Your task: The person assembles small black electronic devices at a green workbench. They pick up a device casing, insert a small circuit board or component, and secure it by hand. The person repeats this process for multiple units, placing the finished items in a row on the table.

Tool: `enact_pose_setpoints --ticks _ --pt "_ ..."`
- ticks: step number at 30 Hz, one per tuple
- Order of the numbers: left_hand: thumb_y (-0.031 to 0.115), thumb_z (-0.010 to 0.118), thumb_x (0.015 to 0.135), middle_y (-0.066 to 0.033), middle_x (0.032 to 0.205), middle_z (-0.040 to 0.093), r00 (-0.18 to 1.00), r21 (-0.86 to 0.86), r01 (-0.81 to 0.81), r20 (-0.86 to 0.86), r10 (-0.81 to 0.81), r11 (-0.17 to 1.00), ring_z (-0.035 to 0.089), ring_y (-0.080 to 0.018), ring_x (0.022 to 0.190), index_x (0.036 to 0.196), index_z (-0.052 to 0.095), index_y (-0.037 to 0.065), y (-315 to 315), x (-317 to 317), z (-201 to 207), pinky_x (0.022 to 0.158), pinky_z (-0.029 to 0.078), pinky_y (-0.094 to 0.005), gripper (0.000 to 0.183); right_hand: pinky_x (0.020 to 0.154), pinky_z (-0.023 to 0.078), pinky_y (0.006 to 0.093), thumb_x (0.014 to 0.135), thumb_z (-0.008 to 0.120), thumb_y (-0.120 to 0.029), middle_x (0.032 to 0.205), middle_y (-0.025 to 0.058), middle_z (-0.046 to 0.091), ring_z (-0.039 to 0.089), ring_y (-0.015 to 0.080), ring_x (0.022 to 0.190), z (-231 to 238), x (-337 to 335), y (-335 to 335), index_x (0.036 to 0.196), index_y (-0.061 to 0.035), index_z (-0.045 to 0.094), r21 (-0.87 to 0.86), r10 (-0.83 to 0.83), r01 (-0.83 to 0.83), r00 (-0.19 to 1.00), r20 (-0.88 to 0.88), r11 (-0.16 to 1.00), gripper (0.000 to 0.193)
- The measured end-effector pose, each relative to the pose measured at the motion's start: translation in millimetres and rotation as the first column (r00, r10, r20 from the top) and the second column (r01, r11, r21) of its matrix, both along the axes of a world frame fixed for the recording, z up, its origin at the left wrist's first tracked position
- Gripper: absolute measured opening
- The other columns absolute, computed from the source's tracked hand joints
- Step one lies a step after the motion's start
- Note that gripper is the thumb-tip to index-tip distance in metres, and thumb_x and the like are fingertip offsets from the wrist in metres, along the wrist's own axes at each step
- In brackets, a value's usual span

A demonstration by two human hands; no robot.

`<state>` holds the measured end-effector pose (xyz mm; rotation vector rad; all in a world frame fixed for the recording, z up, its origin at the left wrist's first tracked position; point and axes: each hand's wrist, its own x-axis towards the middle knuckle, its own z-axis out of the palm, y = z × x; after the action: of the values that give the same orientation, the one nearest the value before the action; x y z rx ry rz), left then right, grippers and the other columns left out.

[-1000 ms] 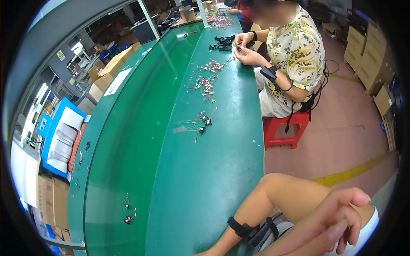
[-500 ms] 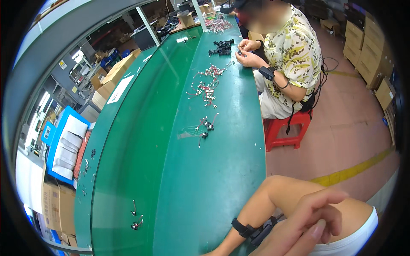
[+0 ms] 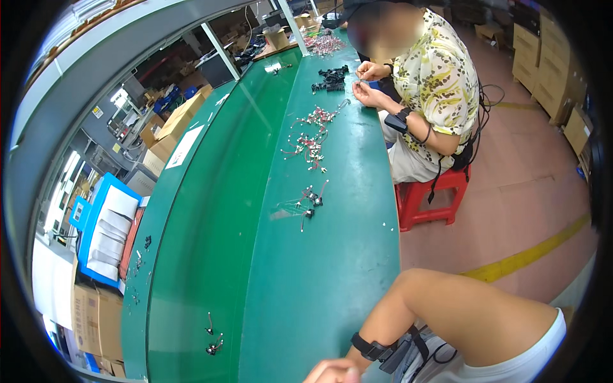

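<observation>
At the bottom edge, my left hand (image 3: 333,371) lies close against my right wrist, its fingers curled. What they hold, if anything, is hidden. My bent right arm (image 3: 440,297) comes in from the lower right, its elbow over the table's edge and a black strap (image 3: 369,348) with a small device near the wrist. My right hand is out of view below. Nearest on the green surface lie small black parts with red wires (image 3: 214,345). Farther up the table rests another small group of black parts with wires (image 3: 311,201).
A co-worker (image 3: 434,83) in a patterned shirt sits on a red stool (image 3: 434,201), holding something small. Wired connectors (image 3: 313,140) and black parts (image 3: 332,78) lie near them. A blue-framed bin (image 3: 112,230) and cardboard boxes (image 3: 99,319) stand along the left.
My left hand has moved left and down, from in front of my right arm to beside the wrist. The view has shifted slightly. The co-worker's hands have moved a little.
</observation>
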<state>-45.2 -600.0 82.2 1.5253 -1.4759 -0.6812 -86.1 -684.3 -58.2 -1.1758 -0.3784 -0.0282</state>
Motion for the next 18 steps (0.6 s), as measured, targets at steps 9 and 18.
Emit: enact_pose_setpoints --ticks 9,18 --pt "0.016 0.062 0.090 -0.0168 0.107 0.066 0.622 -0.259 -0.197 0.712 0.325 0.945 0.062 -0.0387 0.100 0.106 0.063 0.002 41 18 -80 0.091 0.046 -0.0516 0.022 0.065 0.051 0.0291 0.100 0.046 -0.024 0.082 0.0057 0.069 0.064 0.0148 0.073 -30 36 35 0.098 -0.0044 0.068 0.074 0.142 -0.132 0.981 -0.136 0.988 0.030" --pt "0.020 0.063 0.080 -0.0152 0.105 0.066 0.599 -0.375 -0.106 0.715 0.360 0.921 0.062 -0.0362 0.094 0.103 0.063 0.003 45 34 -104 0.084 0.046 -0.0508 0.028 0.067 0.053 0.0290 0.102 0.045 -0.025 0.085 0.0063 0.070 0.066 0.0149 0.076 -37 55 57 0.103 -0.0041 0.070 0.115 0.205 -0.186 0.961 -0.187 0.976 0.033"
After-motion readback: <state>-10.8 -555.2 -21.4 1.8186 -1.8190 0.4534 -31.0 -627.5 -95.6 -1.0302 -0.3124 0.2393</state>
